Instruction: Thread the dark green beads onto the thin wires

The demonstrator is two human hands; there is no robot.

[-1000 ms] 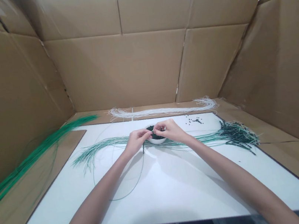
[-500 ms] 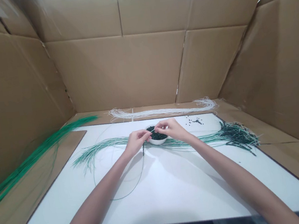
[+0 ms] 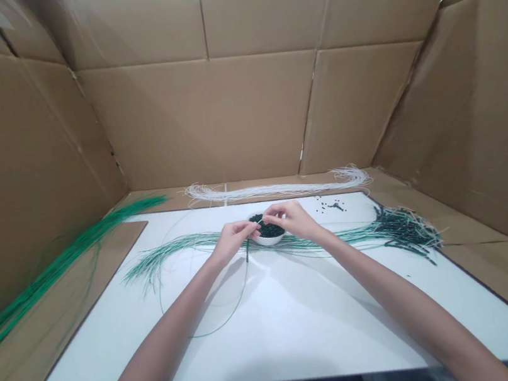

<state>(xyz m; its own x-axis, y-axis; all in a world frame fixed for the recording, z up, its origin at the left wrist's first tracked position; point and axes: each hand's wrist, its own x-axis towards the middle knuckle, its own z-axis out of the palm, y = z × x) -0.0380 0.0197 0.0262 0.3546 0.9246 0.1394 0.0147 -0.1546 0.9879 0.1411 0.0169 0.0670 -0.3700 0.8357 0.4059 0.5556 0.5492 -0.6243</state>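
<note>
Hands: The left hand (image 3: 233,242) and the right hand (image 3: 293,221) are raised close together, apart at the palms. A thin pale wire (image 3: 257,222) is pinched by the left fingers above the bowl; whether the right fingers grip it cannot be told.

Bowl: A small round white ceramic bowl (image 3: 268,240) stands between the hands, heaped with small dark green beads (image 3: 266,229).

Strands: Long thin green wires (image 3: 171,248) are laid across a white board (image 3: 278,324), behind the bowl. Their far-right ends are gathered in a dark beaded bunch (image 3: 406,230).

Surroundings: A coil of fine white wires (image 3: 277,190) lies on brown cardboard at the far edge. A few loose dark beads (image 3: 330,206) sit on the board at far right. A bright green wire bundle (image 3: 55,265) lies at left.
</note>
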